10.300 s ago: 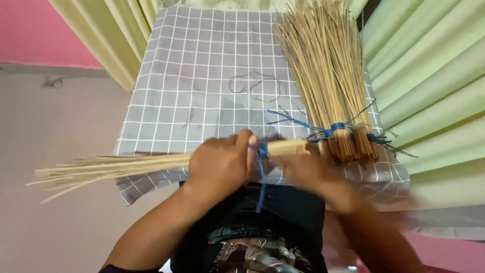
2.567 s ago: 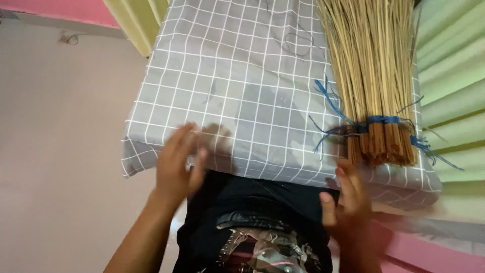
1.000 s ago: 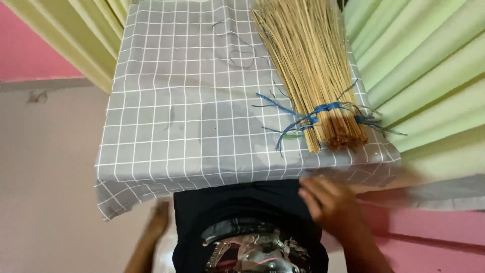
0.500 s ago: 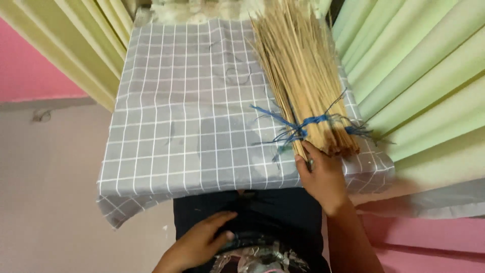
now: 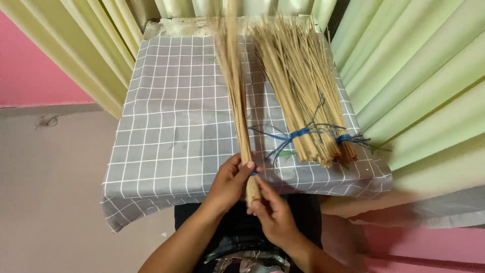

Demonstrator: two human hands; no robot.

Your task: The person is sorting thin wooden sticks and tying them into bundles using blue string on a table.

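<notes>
Thin tan stick bundle (image 5: 236, 101) lies lengthwise on grey white-checked tablecloth (image 5: 166, 126), beside larger blue-tied stick bundle (image 5: 303, 96). Left hand (image 5: 228, 183) fingers curl around butt end; right hand (image 5: 272, 213) pinches below. Best gripped tight, ends level.

Pale green curtains (image 5: 404, 76), pink wall (image 5: 30, 65), grey checked tablecloth (image 5: 172, 126)

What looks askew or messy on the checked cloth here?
Loose blue string trails untidily from the tied stick bundles. The checked cloth hangs rumpled at its near left corner. The bundle held by both hands looks intact.
</notes>
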